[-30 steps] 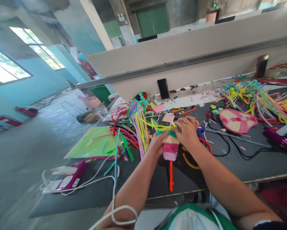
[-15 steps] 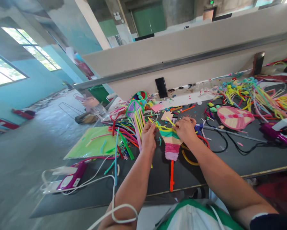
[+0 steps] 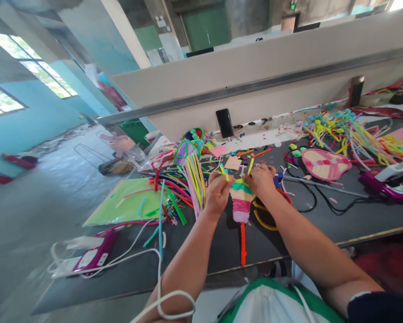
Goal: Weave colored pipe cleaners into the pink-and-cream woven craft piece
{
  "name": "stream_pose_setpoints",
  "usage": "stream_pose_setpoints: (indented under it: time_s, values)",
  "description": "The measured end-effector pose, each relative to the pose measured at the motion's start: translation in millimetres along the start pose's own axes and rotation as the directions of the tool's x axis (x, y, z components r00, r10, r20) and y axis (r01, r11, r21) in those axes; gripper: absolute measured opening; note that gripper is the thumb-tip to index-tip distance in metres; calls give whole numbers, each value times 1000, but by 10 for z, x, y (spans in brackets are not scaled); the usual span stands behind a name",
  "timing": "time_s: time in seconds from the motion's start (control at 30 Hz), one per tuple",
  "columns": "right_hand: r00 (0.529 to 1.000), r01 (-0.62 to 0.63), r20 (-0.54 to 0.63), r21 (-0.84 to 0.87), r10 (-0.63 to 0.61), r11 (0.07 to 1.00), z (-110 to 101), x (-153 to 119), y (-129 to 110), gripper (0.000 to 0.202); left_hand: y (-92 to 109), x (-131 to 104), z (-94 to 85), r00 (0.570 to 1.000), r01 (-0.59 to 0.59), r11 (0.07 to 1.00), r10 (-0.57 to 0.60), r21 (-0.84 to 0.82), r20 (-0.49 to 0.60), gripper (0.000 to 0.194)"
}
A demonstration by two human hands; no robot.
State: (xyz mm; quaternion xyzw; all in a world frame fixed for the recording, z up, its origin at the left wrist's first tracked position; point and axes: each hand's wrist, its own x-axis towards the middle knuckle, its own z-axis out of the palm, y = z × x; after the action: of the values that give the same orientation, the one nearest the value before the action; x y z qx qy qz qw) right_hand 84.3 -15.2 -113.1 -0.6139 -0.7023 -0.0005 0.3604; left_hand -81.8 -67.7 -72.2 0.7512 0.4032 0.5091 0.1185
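A striped fan-shaped piece (image 3: 241,207) in pink, lilac, cream, green and yellow lies on the dark table, with an orange stem (image 3: 243,244) pointing toward me. At its far edge my left hand (image 3: 218,190) pinches a yellow pipe cleaner (image 3: 223,172). My right hand (image 3: 261,180) is closed on a yellow strip (image 3: 250,166) that sticks up from the fingers, at the piece's far right side. Both hands cover parts of that edge. Left of my left hand lies a bundle of yellow and lilac pipe cleaners (image 3: 193,181).
A pink oval piece (image 3: 325,164) and a purple power strip (image 3: 387,184) lie at right; another purple power strip (image 3: 95,258) with a white cable is at left. A phone (image 3: 224,123) leans on the partition (image 3: 194,107). A green sheet (image 3: 115,204) lies at left.
My left hand has moved right, closer to my right hand and over the piece's far left corner. The yellow strip at my right hand now stands more upright. The view has shifted slightly.
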Motion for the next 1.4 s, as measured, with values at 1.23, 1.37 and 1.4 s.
stream_pose_setpoints:
  time_s: [1.23, 1.37, 1.4]
  values:
    - [872, 185, 457, 21, -174, 983, -238, -130, -177, 14, -344, 747, 583, 757, 581, 786, -427, -211, 495, 55]
    - [888, 163, 430, 30, -160, 986, -273, -105, -130, 19, -410, 708, 741, 721, 653, 728, -512, -210, 467, 31]
    - [896, 149, 419, 30, -148, 988, -283, -96, -114, 19, -426, 656, 714, 726, 658, 722, -532, -215, 435, 31]
